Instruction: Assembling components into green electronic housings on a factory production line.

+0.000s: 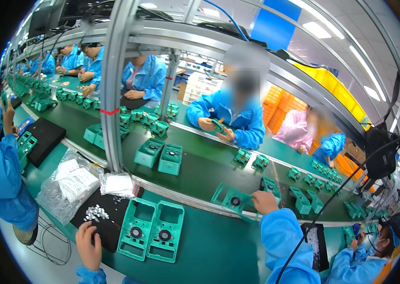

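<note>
My right hand [265, 202] grips the right end of a green plastic housing [221, 193] with a small black fan in it, held tilted over the near edge of the conveyor belt. My left hand [89, 247] is over the front left edge of a black mat [106, 236], its fingers apart and nothing visible in them. Just beyond its fingertips lies a pile of small silvery pieces [97, 213]. Two more green housings [135, 207] [175, 208] lie side by side to the right of the mat, each with a round black fan and thin wires.
A clear plastic bag [62, 189] with white packets lies beyond the mat. Green housings [169, 159] and smaller green assemblies [158, 128] stand along the belt [195, 163]. A metal post [114, 94] rises at the belt's near edge. Co-workers in blue sit opposite and on both sides.
</note>
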Available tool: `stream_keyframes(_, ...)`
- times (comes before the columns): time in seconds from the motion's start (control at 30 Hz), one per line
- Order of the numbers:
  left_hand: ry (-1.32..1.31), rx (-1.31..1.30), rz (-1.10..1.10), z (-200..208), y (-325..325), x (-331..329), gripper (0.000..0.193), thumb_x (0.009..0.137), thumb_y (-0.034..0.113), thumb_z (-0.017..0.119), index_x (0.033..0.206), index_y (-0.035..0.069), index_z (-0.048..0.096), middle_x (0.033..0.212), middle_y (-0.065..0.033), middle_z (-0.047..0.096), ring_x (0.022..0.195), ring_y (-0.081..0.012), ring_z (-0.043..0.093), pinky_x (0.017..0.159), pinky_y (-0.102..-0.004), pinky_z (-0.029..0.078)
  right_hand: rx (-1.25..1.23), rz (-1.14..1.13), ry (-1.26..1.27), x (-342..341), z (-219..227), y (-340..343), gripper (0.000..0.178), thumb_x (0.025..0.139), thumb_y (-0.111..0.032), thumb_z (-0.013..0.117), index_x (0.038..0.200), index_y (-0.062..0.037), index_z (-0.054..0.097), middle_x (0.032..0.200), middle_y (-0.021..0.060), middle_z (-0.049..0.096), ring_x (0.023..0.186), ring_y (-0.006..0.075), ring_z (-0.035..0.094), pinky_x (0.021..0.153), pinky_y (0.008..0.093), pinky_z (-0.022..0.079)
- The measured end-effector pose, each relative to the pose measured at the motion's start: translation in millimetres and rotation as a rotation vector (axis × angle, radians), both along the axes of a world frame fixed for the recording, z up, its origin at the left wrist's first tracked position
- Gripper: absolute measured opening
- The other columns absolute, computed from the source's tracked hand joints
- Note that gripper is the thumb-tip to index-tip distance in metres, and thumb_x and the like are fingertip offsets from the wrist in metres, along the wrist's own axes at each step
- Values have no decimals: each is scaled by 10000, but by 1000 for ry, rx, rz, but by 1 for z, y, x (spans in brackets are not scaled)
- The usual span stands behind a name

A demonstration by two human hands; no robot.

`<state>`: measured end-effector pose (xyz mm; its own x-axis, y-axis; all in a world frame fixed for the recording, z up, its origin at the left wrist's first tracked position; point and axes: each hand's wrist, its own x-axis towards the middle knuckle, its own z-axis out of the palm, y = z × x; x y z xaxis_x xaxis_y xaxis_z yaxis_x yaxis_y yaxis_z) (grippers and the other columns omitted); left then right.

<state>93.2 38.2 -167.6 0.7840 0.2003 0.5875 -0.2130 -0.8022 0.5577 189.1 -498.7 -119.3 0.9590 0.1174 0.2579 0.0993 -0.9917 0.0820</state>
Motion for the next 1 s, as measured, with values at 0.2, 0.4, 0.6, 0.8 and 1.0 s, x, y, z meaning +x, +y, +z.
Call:
stream_keyframes(0.2,55,86,88,-9,9,32,297,658,31,640,946,24,567,955,-106,508,877,-302,475,773,-375,393,221,-686,117,50,-12,-15,267,799,-250,524,949,-39,592,985,176,597,905,351,564,757,435,443)
stream_keyframes(0.4,36,35,162,-14,17,39,181,649,61,673,817,52,606,865,-84,529,827,-287,486,731,-365,401,-19,-834,-128,90,-21,34,253,812,-222,494,981,-64,597,990,172,605,896,376,564,795,438,434)
stream_keyframes(0.6,39,60,219,-14,15,58,78,658,104,667,704,106,603,736,-32,534,699,-259,513,611,-364,422,555,-112,-113,172,-14,149,375,811,-346,542,968,-8,586,841,166,613,783,319,606,628,432,484)
stream_keyframes(0.8,78,88,238,-13,15,58,67,684,122,653,698,105,590,744,-30,529,695,-256,506,602,-360,418,958,-265,213,207,-36,203,310,757,-175,523,795,131,559,698,202,608,497,266,604,424,332,497)
stream_keyframes(1.0,86,130,275,-13,14,54,71,704,98,624,736,105,560,750,-34,511,693,-252,504,599,-361,418,870,-181,162,180,-49,133,204,719,-67,492,829,69,597,730,187,620,576,288,619,531,369,496)
